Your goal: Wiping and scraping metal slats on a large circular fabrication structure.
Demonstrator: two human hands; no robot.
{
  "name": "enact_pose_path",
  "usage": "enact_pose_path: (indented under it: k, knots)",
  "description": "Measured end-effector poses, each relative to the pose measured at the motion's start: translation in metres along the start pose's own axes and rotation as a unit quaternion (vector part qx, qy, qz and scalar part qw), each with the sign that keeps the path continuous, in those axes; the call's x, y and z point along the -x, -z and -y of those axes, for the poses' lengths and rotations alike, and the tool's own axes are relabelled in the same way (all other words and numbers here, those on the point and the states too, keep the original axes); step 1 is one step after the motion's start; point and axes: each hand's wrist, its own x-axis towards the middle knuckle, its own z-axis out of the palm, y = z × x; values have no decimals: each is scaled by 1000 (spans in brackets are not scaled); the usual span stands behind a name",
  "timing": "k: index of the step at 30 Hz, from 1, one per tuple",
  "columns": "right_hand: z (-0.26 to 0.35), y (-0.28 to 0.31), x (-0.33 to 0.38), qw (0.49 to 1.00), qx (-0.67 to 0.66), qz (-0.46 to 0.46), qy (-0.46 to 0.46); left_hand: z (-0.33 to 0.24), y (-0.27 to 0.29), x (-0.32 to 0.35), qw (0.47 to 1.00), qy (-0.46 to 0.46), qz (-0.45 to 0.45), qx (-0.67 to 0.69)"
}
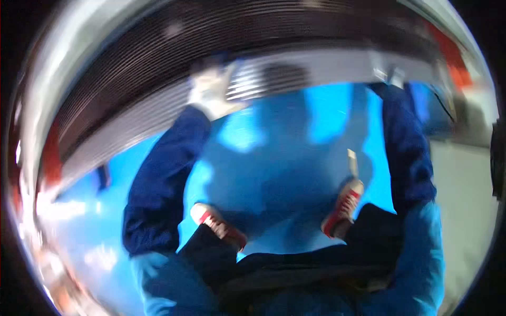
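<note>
Overhead, the gloved left hand (211, 92) presses flat, fingers apart, on a ribbed grey surface (158, 68); the right hand (394, 76) is blurred, finger state unclear.

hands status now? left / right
Left hand: open, gloved, spread flat against the ribbed dark-and-silver surface.
Right hand: out of clear view at the surface's edge; cannot be told.

A pale cloth glove is being worn on the left hand (211, 92), pressed against a big ribbed coil (158, 79) whose wound metal edges are being seen as dull grey and finely grooved. Matt dark-blue cloth sleeves are being shown. A glossy blue floor (295, 142) is being reflected in. Red canvas shoes (345, 205) look matt.
</note>
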Motion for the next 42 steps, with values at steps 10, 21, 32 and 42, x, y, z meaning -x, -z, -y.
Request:
enact_pose_path:
  k: [10, 21, 32, 42]
  knots:
    - [-218, -349, 122, 901, 86, 363, -223, 116, -129, 66, 453, 753, -389, 279]
    - [-217, -370, 127, 912, 142, 325, -205, 88, -111, 37, 119, 437, -521, 724]
    - [3, -70, 26, 981, 170, -84, -37, 205, -175, 55, 220, 445, -481, 723]
    - [-36, 190, 85, 795, 558, 206, 118, 152, -127, 23, 510, 517, -467, 504]
